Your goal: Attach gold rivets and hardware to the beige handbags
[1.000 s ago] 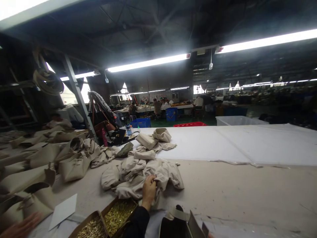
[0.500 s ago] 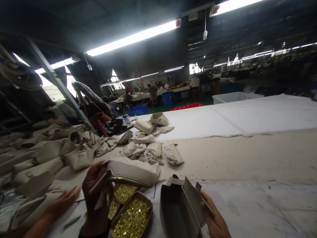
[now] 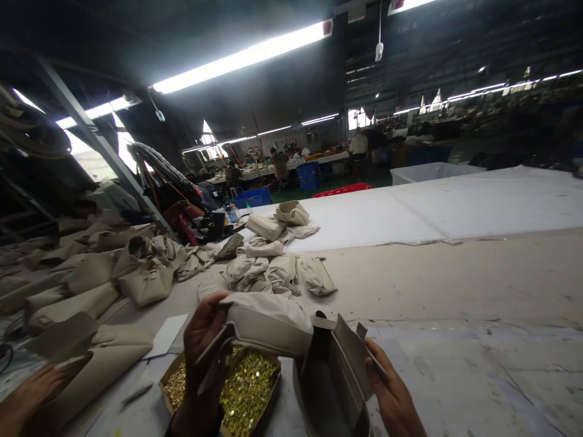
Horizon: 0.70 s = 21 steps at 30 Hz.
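Observation:
My left hand (image 3: 204, 346) is closed on one end of a beige fabric pouch (image 3: 271, 331) with a smooth, leather-like band along its side. The pouch's far end reaches the rim of an open grey-beige handbag body (image 3: 325, 376), its dark inside facing up. My right hand (image 3: 392, 388) grips the bag's raised flap (image 3: 353, 352) between thumb and fingers. Below my left hand, a box of small gold-coloured metal parts (image 3: 248, 388) stands on the table, partly hidden by my wrist.
Another person's hand (image 3: 31, 388) touches a beige bag (image 3: 98, 364) at the left. Several bag bodies (image 3: 91, 273) are heaped behind it. More fabric pouches (image 3: 282, 273) lie ahead on the table (image 3: 432, 279). A pen-like tool (image 3: 136, 394) and a white card (image 3: 168, 334) lie left of the box.
My left hand has carried the pouch to the right, up against the handbag's rim. My right hand keeps its grip. The other person's hand has moved left onto a bag.

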{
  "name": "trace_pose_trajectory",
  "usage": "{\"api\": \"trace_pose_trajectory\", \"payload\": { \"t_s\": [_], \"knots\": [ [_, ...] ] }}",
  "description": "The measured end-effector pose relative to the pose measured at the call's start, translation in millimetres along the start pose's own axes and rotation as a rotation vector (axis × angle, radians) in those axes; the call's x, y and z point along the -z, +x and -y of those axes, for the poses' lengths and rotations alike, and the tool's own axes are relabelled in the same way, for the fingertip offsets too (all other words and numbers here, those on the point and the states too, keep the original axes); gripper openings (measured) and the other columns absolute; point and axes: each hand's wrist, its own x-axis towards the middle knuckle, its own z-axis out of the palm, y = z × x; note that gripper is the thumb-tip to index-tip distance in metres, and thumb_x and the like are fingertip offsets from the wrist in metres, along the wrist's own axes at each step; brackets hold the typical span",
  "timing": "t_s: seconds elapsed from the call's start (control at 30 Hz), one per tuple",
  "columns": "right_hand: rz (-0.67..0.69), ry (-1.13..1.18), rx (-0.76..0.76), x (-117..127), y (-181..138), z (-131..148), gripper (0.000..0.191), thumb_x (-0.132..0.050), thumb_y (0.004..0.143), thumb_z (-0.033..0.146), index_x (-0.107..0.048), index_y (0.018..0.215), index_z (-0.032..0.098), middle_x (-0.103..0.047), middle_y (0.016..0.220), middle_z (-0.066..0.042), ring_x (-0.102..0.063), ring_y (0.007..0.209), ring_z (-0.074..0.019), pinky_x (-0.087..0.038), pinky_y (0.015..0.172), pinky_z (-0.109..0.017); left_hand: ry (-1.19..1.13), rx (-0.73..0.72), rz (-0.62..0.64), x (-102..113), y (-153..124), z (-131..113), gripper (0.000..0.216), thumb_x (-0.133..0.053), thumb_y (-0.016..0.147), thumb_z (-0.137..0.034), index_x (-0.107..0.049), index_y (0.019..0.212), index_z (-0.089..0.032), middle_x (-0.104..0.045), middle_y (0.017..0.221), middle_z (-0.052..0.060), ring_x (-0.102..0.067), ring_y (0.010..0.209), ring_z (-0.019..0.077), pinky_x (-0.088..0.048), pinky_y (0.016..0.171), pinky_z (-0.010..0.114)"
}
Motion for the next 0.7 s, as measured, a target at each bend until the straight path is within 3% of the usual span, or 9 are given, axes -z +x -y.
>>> {"api": "trace_pose_trajectory", "payload": {
  "t_s": [0.13, 0.23, 0.33, 0.4, 0.43, 0.5, 0.6, 0.67, 0.7],
  "knots": [
    [0.004, -0.002, 0.002, -0.8, -2.2, 3.9, 0.072, -0.054, 0.092, 0.075, -0.065, 0.137, 0.021, -0.062, 0.15, -0.011, -0.048, 0.147, -0.0366, -0.042, 0.123, -0.047, 0.175, -0.215, 0.63, -25.1, -8.7, -25.5, 0.018, -0.078, 0.086, -0.036, -0.082, 0.085, -0.019, -0.076, 0.085, 0.011, -0.073, 0.089, 0.0277, -0.062, 0.086, 0.041],
    [0.015, -0.008, 0.011, -2.1, -4.0, 8.9, 0.072, -0.053, 0.092, 0.076, -0.065, 0.137, 0.022, -0.063, 0.149, -0.011, -0.049, 0.146, -0.0357, -0.043, 0.122, -0.045, 0.433, -0.469, 1.188, -52.3, -32.9, -32.0, 0.021, -0.06, 0.097, -0.019, -0.081, 0.096, -0.024, -0.076, 0.085, 0.009, -0.072, 0.089, 0.0238, -0.058, 0.089, 0.037],
    [-0.011, -0.037, 0.007, -3.9, -6.6, 12.9, 0.073, -0.053, 0.091, 0.077, -0.067, 0.135, 0.021, -0.068, 0.142, -0.011, -0.053, 0.143, -0.0355, -0.047, 0.119, -0.043, 0.68, -0.824, 1.58, -74.4, -73.4, -1.3, 0.006, -0.069, 0.096, -0.024, -0.074, 0.092, -0.025, -0.076, 0.091, 0.004, -0.07, 0.092, 0.0209, -0.053, 0.09, 0.032],
    [-0.029, -0.07, 0.01, -3.7, -8.5, 13.5, 0.072, -0.056, 0.089, 0.077, -0.068, 0.132, 0.021, -0.071, 0.137, -0.011, -0.056, 0.14, -0.0349, -0.048, 0.118, -0.041, 0.719, -0.987, 1.723, -84.3, -99.6, 33.6, 0.017, -0.073, 0.094, -0.027, -0.068, 0.079, -0.021, -0.071, 0.075, -0.001, -0.066, 0.072, 0.017, -0.052, 0.069, 0.031],
    [-0.028, -0.091, 0.015, -2.7, -9.1, 12.9, 0.07, -0.056, 0.089, 0.076, -0.069, 0.132, 0.022, -0.073, 0.135, -0.01, -0.057, 0.138, -0.0342, -0.048, 0.118, -0.04, 0.72, -0.987, 1.745, -87.9, -109.6, 50.2, 0.018, -0.07, 0.096, -0.026, -0.067, 0.079, -0.02, -0.07, 0.072, -0.001, -0.065, 0.068, 0.0156, -0.052, 0.067, 0.031],
    [-0.015, -0.138, 0.036, 1.5, -8.9, 10.2, 0.068, -0.055, 0.09, 0.075, -0.068, 0.133, 0.023, -0.073, 0.133, -0.009, -0.058, 0.138, -0.033, -0.046, 0.119, -0.039, 0.623, -1.003, 1.709, -92.3, -120.1, 73.1, 0.01, -0.062, 0.1, -0.025, -0.071, 0.096, -0.02, -0.075, 0.085, 0.001, -0.067, 0.078, 0.0161, -0.053, 0.078, 0.031],
    [0.016, -0.195, 0.059, 9.9, -5.0, 2.9, 0.068, -0.054, 0.091, 0.075, -0.067, 0.135, 0.025, -0.072, 0.136, -0.007, -0.055, 0.141, -0.0333, -0.044, 0.121, -0.041, 0.411, -0.962, 1.639, -86.8, -115.6, 73.6, 0.023, -0.055, 0.103, -0.025, -0.067, 0.122, -0.02, -0.077, 0.116, 0.007, -0.068, 0.111, 0.0205, -0.047, 0.107, 0.034],
    [0.043, -0.194, 0.047, 12.8, -1.8, -3.1, 0.07, -0.055, 0.089, 0.077, -0.067, 0.134, 0.025, -0.071, 0.138, -0.008, -0.055, 0.141, -0.035, -0.044, 0.121, -0.044, 0.237, -0.786, 1.513, -71.6, -107.6, 62.2, 0.026, -0.055, 0.103, -0.026, -0.067, 0.126, -0.021, -0.076, 0.123, 0.008, -0.066, 0.123, 0.023, -0.042, 0.118, 0.037],
    [0.047, -0.184, 0.032, 12.7, -0.7, -6.0, 0.07, -0.054, 0.089, 0.078, -0.067, 0.133, 0.025, -0.07, 0.139, -0.009, -0.054, 0.141, -0.0357, -0.045, 0.121, -0.045, 0.165, -0.644, 1.37, -60.7, -104.2, 58.0, 0.025, -0.057, 0.102, -0.027, -0.069, 0.123, -0.023, -0.077, 0.121, 0.009, -0.067, 0.123, 0.0242, -0.043, 0.118, 0.039]
  ]
}}
